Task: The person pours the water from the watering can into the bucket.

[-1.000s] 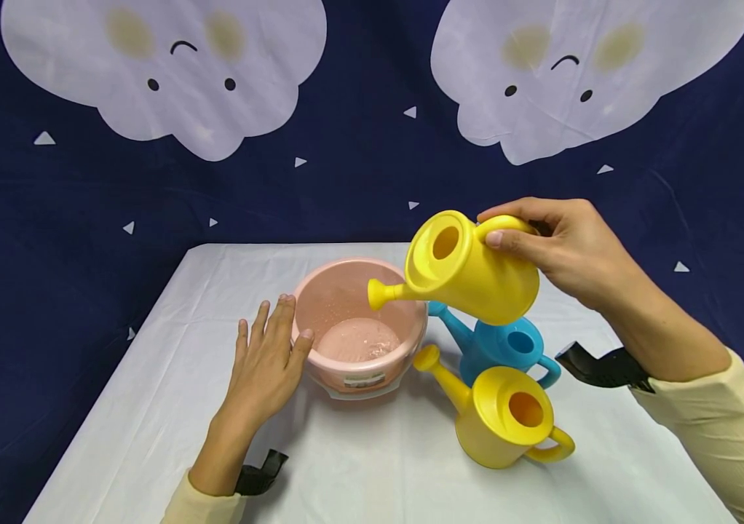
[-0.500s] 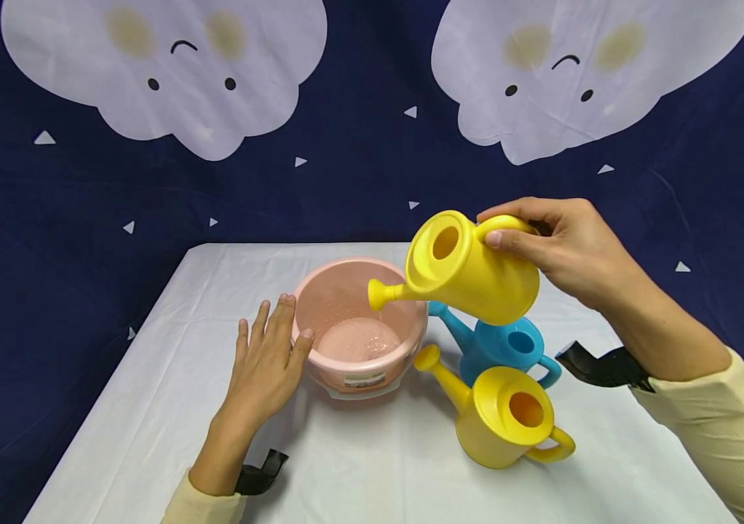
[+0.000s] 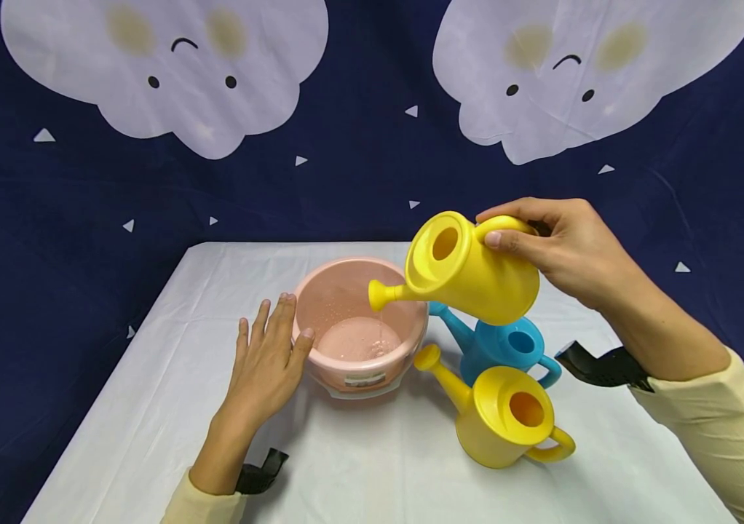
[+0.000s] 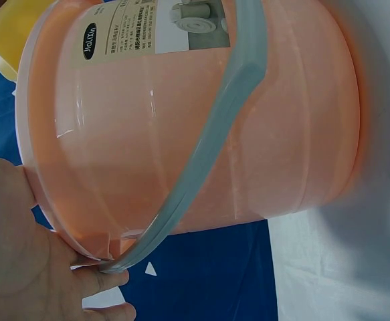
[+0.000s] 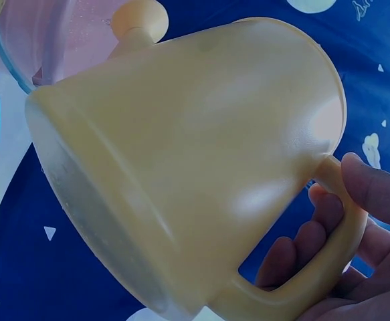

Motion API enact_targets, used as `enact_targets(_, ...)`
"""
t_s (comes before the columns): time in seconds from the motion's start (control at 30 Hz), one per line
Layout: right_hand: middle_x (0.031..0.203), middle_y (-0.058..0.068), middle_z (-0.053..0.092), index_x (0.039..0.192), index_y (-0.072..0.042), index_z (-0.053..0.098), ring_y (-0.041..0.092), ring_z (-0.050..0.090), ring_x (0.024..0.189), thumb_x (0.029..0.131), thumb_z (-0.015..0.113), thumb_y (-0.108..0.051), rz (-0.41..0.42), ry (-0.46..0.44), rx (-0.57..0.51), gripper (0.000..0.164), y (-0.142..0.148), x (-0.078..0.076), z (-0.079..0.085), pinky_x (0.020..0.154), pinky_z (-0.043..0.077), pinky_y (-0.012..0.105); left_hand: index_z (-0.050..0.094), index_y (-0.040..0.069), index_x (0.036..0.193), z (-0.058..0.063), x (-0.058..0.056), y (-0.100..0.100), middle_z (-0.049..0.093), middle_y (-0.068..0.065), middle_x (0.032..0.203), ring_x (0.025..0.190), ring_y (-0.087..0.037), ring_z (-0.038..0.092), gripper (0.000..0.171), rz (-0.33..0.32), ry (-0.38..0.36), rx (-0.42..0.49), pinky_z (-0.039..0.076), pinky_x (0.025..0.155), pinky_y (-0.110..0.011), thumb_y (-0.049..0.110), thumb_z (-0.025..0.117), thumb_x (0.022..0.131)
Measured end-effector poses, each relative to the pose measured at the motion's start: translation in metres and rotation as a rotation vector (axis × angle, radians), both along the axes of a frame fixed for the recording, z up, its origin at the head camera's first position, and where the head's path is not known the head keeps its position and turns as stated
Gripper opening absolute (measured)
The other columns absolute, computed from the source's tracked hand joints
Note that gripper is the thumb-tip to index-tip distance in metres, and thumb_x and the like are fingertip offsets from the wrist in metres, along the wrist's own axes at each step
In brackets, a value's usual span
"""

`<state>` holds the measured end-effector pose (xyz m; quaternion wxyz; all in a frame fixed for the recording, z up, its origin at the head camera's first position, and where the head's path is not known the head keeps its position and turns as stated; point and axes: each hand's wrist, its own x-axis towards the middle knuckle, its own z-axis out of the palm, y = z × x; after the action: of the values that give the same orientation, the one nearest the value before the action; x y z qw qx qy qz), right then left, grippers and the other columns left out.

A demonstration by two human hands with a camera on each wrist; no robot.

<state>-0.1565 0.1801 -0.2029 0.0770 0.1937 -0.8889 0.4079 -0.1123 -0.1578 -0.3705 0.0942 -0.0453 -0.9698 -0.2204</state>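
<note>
My right hand [image 3: 565,244] grips the handle of a yellow watering can [image 3: 477,273], fingers curled through it in the right wrist view. The can tilts with its spout over a pink bucket [image 3: 360,367], and a thin stream of water falls from the spout into the shallow water [image 3: 352,340] inside. My left hand [image 3: 267,371] rests with straight fingers against the left side of the bucket's rim. In the left wrist view, the bucket's grey handle [image 4: 205,144] hangs down along its outer wall, near the fingertips.
Right of the bucket stand a blue watering can [image 3: 499,348] and, nearer me, a second yellow watering can [image 3: 503,422]. Their spouts point toward the bucket. A white cloth covers the table [image 3: 372,466]. Behind it hangs a dark blue curtain [image 3: 365,189] with clouds.
The trickle from the spout shows more plainly now, and the water below it ripples. Both hands and the tilted watering can stay where they were.
</note>
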Motion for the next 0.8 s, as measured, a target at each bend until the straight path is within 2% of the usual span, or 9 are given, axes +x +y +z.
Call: enact_targets(0.8,0.096,-0.002,0.068,0.112,-0.019,0.070,0.018,0.057,0.077,0.088,0.065,-0.034,0.001,-0.004,0.019,0.028,-0.0024,0.0002,0.0032,0.063,0.050,0.018,0.014,0.013,0.153,0.0007,-0.0001,0.0002,0.017,-0.009,0.159,0.149,-0.031,0.003,0.066,0.000,0.001,0.000,-0.004,0.117,-0.058,0.052,0.023,0.100)
